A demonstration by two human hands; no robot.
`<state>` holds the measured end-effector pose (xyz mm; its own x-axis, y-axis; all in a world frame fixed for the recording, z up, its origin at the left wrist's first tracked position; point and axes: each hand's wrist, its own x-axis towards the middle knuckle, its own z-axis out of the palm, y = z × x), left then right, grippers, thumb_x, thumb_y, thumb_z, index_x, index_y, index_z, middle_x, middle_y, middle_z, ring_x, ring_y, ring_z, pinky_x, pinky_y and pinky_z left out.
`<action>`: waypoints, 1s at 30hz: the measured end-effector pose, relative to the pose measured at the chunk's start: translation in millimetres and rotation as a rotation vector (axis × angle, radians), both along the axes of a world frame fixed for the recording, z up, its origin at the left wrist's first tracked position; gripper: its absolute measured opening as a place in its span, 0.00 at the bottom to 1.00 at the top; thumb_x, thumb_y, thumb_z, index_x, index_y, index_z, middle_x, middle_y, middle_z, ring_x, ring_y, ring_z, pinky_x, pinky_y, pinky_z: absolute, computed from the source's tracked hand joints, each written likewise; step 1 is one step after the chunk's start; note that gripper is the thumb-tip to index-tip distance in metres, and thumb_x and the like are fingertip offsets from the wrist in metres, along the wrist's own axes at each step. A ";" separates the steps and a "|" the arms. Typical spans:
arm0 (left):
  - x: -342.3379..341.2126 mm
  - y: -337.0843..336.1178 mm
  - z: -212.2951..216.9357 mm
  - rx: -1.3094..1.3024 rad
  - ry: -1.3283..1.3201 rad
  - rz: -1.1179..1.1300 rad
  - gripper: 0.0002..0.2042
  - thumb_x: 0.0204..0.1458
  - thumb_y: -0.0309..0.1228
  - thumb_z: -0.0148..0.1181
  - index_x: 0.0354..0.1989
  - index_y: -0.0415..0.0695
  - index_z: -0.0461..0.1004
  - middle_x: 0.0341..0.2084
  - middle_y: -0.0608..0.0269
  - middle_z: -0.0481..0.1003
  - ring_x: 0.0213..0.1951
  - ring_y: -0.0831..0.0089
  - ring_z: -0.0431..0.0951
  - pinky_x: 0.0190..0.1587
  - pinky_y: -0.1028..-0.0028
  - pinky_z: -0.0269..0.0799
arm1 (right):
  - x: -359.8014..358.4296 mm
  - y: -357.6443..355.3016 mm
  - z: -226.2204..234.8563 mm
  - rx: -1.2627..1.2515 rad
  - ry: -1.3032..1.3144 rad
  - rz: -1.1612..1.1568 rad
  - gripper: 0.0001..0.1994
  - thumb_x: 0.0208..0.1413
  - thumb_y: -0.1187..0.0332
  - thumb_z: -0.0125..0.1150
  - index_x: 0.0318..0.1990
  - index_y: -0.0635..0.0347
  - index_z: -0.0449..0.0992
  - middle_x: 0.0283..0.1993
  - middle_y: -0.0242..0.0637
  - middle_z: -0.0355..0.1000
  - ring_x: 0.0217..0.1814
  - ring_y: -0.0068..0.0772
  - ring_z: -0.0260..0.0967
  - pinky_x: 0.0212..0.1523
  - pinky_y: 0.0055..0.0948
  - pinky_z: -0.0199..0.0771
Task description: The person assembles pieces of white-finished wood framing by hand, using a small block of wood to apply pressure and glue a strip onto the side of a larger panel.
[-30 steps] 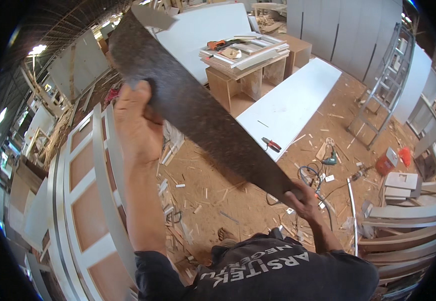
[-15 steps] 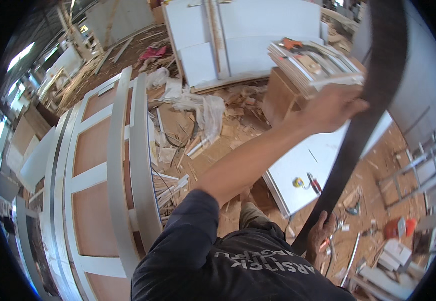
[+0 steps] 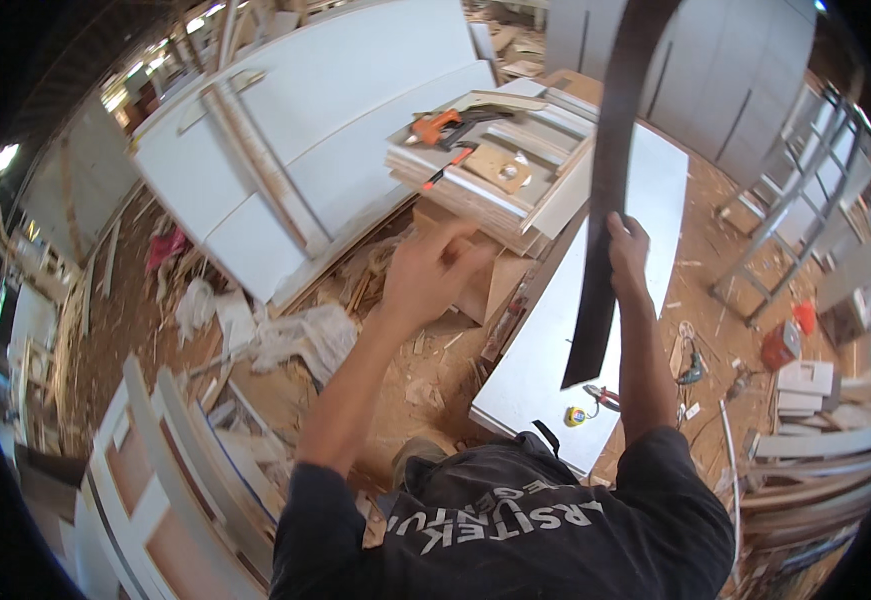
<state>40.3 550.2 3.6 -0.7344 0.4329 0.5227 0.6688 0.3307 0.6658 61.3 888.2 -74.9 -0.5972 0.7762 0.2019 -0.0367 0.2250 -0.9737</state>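
Near: tape measure (image 3: 577, 415) and pliers (image 3: 603, 397) lie on the near end of the long white board (image 3: 545, 350). Right hand (image 3: 627, 250) grips a long dark strip (image 3: 610, 190), fingers wrapped round its edge; strip stands nearly upright over the white board, lower end hanging above the tools, top running out of view. Left hand (image 3: 433, 272) holds nothing, fingers loosely spread, held above a cardboard box (image 3: 495, 285). Farther: stack of panels (image 3: 495, 170) with an orange clamp (image 3: 433, 126) on top. Beyond, large white sheets (image 3: 295, 130).
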 end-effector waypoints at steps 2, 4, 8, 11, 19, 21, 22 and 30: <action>-38.7 -43.2 -72.2 0.063 -0.129 0.071 0.18 0.58 0.40 0.68 0.51 0.41 0.79 0.27 0.58 0.80 0.29 0.72 0.79 0.37 0.70 0.76 | -54.4 -12.7 4.3 -0.049 -0.138 0.036 0.24 0.63 0.58 0.63 0.55 0.75 0.77 0.48 0.50 0.79 0.52 0.39 0.74 0.53 0.36 0.72; -63.5 -73.1 -151.3 0.054 -0.316 0.142 0.17 0.60 0.39 0.67 0.51 0.39 0.78 0.29 0.59 0.80 0.32 0.74 0.78 0.39 0.70 0.74 | -106.6 20.8 -38.6 0.003 -0.197 -0.035 0.19 0.61 0.60 0.64 0.45 0.74 0.81 0.34 0.41 0.77 0.37 0.35 0.74 0.39 0.38 0.71; -105.4 -174.6 -282.1 -0.115 -0.530 0.275 0.16 0.61 0.39 0.63 0.41 0.35 0.78 0.33 0.49 0.80 0.37 0.60 0.82 0.41 0.64 0.74 | -187.7 30.8 -85.0 0.044 -0.339 -0.174 0.18 0.56 0.61 0.65 0.38 0.73 0.82 0.27 0.42 0.76 0.30 0.35 0.74 0.34 0.40 0.72; -107.4 -299.4 -400.9 -0.363 -0.888 0.524 0.15 0.59 0.37 0.61 0.38 0.35 0.79 0.30 0.44 0.81 0.37 0.49 0.82 0.41 0.57 0.74 | -229.8 9.1 -90.4 0.074 -0.411 -0.224 0.18 0.56 0.61 0.64 0.37 0.73 0.82 0.27 0.44 0.77 0.31 0.37 0.75 0.35 0.42 0.73; -187.6 -368.8 -449.7 -0.466 -1.333 0.336 0.13 0.62 0.35 0.57 0.41 0.35 0.79 0.29 0.52 0.78 0.31 0.60 0.79 0.34 0.65 0.73 | -273.9 5.9 -82.3 -0.113 -0.402 -0.323 0.18 0.58 0.60 0.64 0.38 0.71 0.83 0.30 0.45 0.79 0.32 0.36 0.77 0.37 0.39 0.73; -245.0 -372.2 -454.6 -0.369 -1.347 0.353 0.13 0.62 0.35 0.57 0.42 0.36 0.79 0.28 0.55 0.78 0.30 0.64 0.78 0.33 0.68 0.73 | -276.8 9.1 -99.4 -0.064 -0.357 -0.333 0.18 0.60 0.61 0.65 0.46 0.70 0.83 0.31 0.42 0.79 0.31 0.31 0.74 0.36 0.36 0.73; -276.0 -370.0 -455.6 -0.299 -1.341 0.367 0.13 0.63 0.35 0.57 0.43 0.36 0.79 0.28 0.56 0.77 0.29 0.65 0.77 0.32 0.69 0.72 | -283.7 10.6 -106.1 0.014 -0.326 -0.359 0.18 0.60 0.61 0.65 0.49 0.69 0.82 0.31 0.42 0.79 0.32 0.30 0.74 0.36 0.35 0.73; -428.7 -250.3 -355.6 0.124 -1.103 0.440 0.13 0.67 0.35 0.55 0.45 0.36 0.77 0.27 0.63 0.76 0.25 0.76 0.74 0.27 0.76 0.71 | -281.2 34.3 -130.9 0.382 -0.797 -0.411 0.25 0.60 0.59 0.66 0.63 0.54 0.75 0.44 0.53 0.78 0.49 0.52 0.77 0.53 0.42 0.74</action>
